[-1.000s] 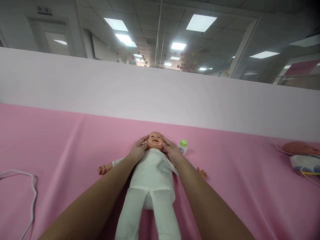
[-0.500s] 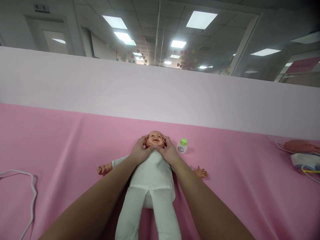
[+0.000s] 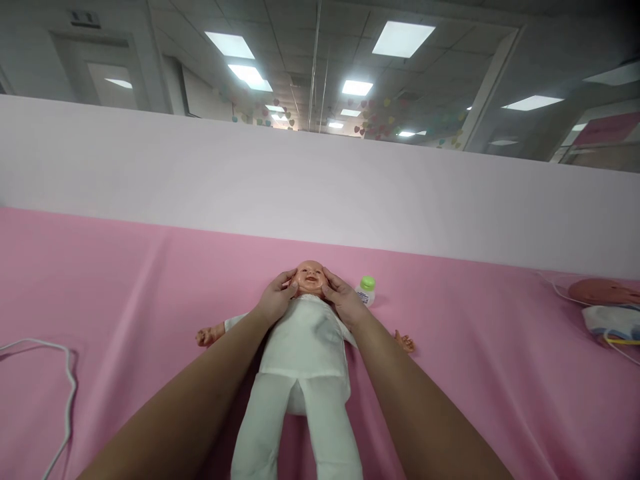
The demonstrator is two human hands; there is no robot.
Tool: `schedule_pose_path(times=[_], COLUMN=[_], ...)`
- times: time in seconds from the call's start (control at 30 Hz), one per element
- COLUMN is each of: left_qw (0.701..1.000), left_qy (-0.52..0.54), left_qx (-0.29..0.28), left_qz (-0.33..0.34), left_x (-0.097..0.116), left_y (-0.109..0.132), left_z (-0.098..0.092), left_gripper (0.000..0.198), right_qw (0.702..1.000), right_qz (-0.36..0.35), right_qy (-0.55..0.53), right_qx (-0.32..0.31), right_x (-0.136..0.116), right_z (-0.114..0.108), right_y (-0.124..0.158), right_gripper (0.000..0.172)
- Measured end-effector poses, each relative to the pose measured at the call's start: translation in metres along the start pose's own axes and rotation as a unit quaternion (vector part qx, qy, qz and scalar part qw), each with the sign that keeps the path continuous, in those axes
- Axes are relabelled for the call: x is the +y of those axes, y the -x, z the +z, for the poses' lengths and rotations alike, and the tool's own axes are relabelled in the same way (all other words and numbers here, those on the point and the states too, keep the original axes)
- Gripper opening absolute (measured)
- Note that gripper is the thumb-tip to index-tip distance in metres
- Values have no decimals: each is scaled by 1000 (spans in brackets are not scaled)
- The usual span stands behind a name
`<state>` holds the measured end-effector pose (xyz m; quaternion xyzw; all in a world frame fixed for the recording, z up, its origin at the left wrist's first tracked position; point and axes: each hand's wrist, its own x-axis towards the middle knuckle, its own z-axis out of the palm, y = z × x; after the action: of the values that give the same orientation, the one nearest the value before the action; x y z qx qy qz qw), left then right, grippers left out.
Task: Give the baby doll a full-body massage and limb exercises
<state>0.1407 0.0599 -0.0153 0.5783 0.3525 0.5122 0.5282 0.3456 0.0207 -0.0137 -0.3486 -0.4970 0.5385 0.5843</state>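
A baby doll (image 3: pixel 305 340) in a white top and white trousers lies on its back, face up, arms spread to both sides. My left hand (image 3: pixel 277 297) lies along the left side of the doll's head (image 3: pixel 311 277), thumb on the cheek and fingers beside the head. Against the other cheek rests my right hand (image 3: pixel 345 300), its thumb near the jaw and its fingers at the side of the head. Close beyond my right hand stands a small clear bottle (image 3: pixel 367 291) with a green cap, partly covered by the hand.
The doll lies on a pink sheet (image 3: pixel 165 287). A white cable (image 3: pixel 69 393) curves at the left. At the right edge lies another doll (image 3: pixel 600 291) with white and blue cloth and thin tubing. A white panel (image 3: pixel 310 183) rises behind, with glass above.
Both thumbs have moved outward from under the doll's chin to its cheeks. My right hand has shifted slightly right and now covers part of the bottle.
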Motion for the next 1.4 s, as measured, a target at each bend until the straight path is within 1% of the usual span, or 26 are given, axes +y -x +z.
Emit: schedule_pose_path(times=[0.07, 0.13, 0.23, 0.27, 0.33, 0.4, 0.47, 0.57, 0.7, 0.8, 0.87, 0.93, 1.03, 1.1, 1.17, 1.27, 1.33, 1.4], left_qw=[1000, 1000, 996, 993, 981, 963, 951, 953, 970, 985, 989, 990, 988, 983, 976, 957, 945, 937], left_qy=[5, -14, -82, -114, -189, -260, -297, -291, -232, -163, -133, -126, -145, -172, -211, -282, -320, -339], left_qx=[8, 14, 11, 11, 13, 21, 22, 14, 11, 8, 12, 20, 29, 32, 33, 23, 11, -1], left_qz=[-3, 1, 15, 22, 42, 64, 79, 87, 73, 62, 63, 62, 49, 47, 52, 62, 71, 79], left_x=[-2, -2, 1, 2, 4, 5, 6, 4, 1, -3, -4, -4, -1, 1, 3, 4, 4, 4], left_y=[-2, -2, 2, 4, 7, 10, 10, 9, 6, 4, 3, 2, 2, 4, 6, 9, 10, 10], left_z=[0, 0, 2, 3, 4, 6, 6, 6, 4, 2, 2, 2, 3, 4, 5, 7, 7, 7], left_gripper=[78, 74, 70, 71, 77, 81, 79, 75, 72, 66, 62, 59, 55, 53, 55, 66, 73, 75], right_qw=[1000, 1000, 997, 992, 982, 975, 972, 975, 983, 992, 995, 998, 1000, 999, 992, 975, 967, 963], right_qz=[15, 14, -12, -23, -42, -49, -48, -45, -55, -41, -32, -24, -6, -6, -26, -58, -65, -67], right_qy=[-20, -9, 77, 114, 176, 207, 217, 207, 165, 119, 90, 63, 23, 41, 106, 194, 222, 233], right_qx=[0, 7, 30, 39, 57, 69, 73, 69, 61, 31, 12, 7, 14, 34, 65, 95, 107, 114], right_x=[1, 1, -2, -4, -5, -5, -4, -2, -2, 0, 3, 4, 5, 3, 2, 3, 5, 7], right_z=[0, 1, 5, 8, 13, 17, 19, 18, 12, 5, 1, -1, 0, 3, 7, 13, 15, 16], right_y=[0, 0, 1, 2, 5, 7, 7, 6, 2, -1, -3, -4, -4, -4, -2, 0, 1, 1], right_gripper=[73, 71, 68, 70, 80, 89, 92, 87, 82, 84, 85, 82, 75, 71, 69, 79, 85, 85])
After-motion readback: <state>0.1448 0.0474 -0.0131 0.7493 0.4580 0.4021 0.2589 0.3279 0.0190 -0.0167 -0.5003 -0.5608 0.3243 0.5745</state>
